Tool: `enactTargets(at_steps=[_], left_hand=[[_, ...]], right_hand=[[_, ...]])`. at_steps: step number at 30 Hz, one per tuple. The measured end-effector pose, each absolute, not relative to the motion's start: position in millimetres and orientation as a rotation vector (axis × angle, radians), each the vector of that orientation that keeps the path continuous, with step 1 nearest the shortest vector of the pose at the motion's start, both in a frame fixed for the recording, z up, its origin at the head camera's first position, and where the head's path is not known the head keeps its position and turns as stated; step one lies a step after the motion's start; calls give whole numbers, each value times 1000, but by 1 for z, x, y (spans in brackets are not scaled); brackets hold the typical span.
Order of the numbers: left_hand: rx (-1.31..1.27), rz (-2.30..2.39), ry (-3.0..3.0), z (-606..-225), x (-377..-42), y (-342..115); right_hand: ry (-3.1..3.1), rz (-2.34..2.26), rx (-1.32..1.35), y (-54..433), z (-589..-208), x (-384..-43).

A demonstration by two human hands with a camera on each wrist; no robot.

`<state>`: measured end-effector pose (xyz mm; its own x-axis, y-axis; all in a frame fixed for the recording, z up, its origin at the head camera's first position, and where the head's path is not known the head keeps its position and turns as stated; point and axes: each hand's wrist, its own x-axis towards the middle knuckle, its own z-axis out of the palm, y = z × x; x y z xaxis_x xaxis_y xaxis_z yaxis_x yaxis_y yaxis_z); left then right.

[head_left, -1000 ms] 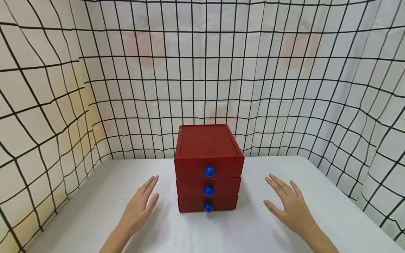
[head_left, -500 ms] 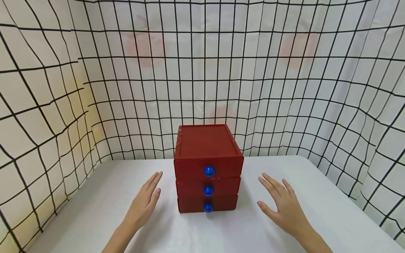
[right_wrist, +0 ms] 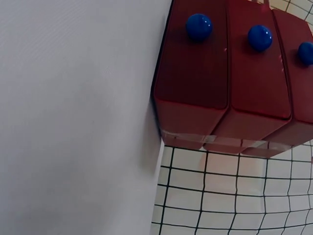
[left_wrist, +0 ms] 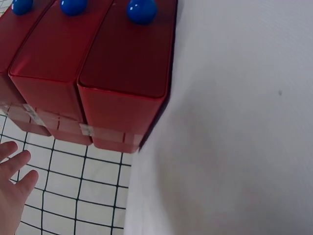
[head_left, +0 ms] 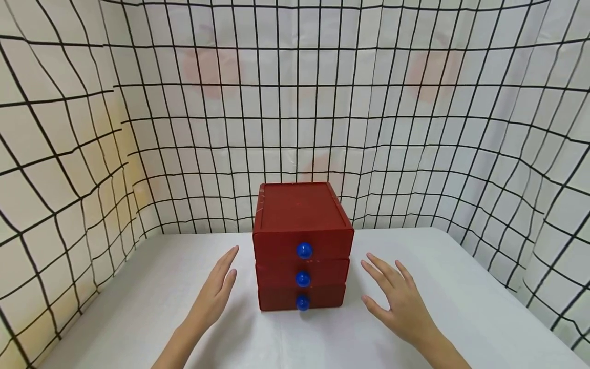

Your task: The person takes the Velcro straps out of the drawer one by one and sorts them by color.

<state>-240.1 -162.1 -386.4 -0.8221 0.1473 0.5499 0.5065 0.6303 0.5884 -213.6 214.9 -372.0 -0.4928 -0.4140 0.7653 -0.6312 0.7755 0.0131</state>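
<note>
A dark red three-drawer box (head_left: 301, 205) stands in the middle of the white table, its drawers all pushed in. Each drawer front bears one round blue knob; the top knob (head_left: 304, 250) is the largest in the head view. To the left of the box is my left hand (head_left: 213, 293), fingers straight and thumb apart, holding nothing. My right hand (head_left: 400, 302) hovers on the other side with fingers spread and nothing in it. Both hands are apart from the box. The left wrist view catches the left fingers (left_wrist: 14, 164) at its edge; the right hand is outside the right wrist view.
White cloth with a black grid (head_left: 304, 102) encloses the table at the back and both sides. The white tabletop (head_left: 286, 343) stretches in front of the box. Clear tape (left_wrist: 58, 121) runs along the box's side.
Both hands have moved inward toward the box, the right one farther to the left and the left one slightly right and forward. The box stays in place with its drawers in.
</note>
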Motion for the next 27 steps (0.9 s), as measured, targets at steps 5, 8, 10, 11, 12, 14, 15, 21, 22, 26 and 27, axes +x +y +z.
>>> enactTargets(at_steps=[5, 8, 10, 11, 12, 14, 15, 21, 22, 26, 27], left_hand=[[-555, -1135, -2361, -383, -241, -158], [-561, -1150, -2357, -381, -242, -156], [-558, -1155, -2356, -380, -242, -155], [-558, -1158, -2356, -380, -242, -154], [-559, -1163, -2354, -380, -242, -154], [-564, -1165, -2350, -380, -243, -153], [-567, -1166, -2348, -380, -243, -152], [-568, -1160, -2357, -380, -244, -150], [-568, -1165, -2356, -380, -245, -150], [-575, -1210, -2335, -379, -247, -147], [-576, -1230, -2324, -378, -248, -147]], right_hand=[[-2128, 325, 786, 207, -370, -215], [-2137, 338, 793, 204, -370, -215], [-2142, 351, 801, 202, -370, -215], [-2145, 356, 805, 201, -369, -215], [-2149, 357, 806, 200, -369, -215], [-2145, 360, 811, 199, -369, -215], [-2138, 360, 815, 198, -368, -215], [-2101, 361, 833, 193, -366, -215], [-2097, 362, 836, 193, -365, -216], [-2087, 376, 843, 189, -363, -216], [-2090, 383, 843, 188, -363, -216]])
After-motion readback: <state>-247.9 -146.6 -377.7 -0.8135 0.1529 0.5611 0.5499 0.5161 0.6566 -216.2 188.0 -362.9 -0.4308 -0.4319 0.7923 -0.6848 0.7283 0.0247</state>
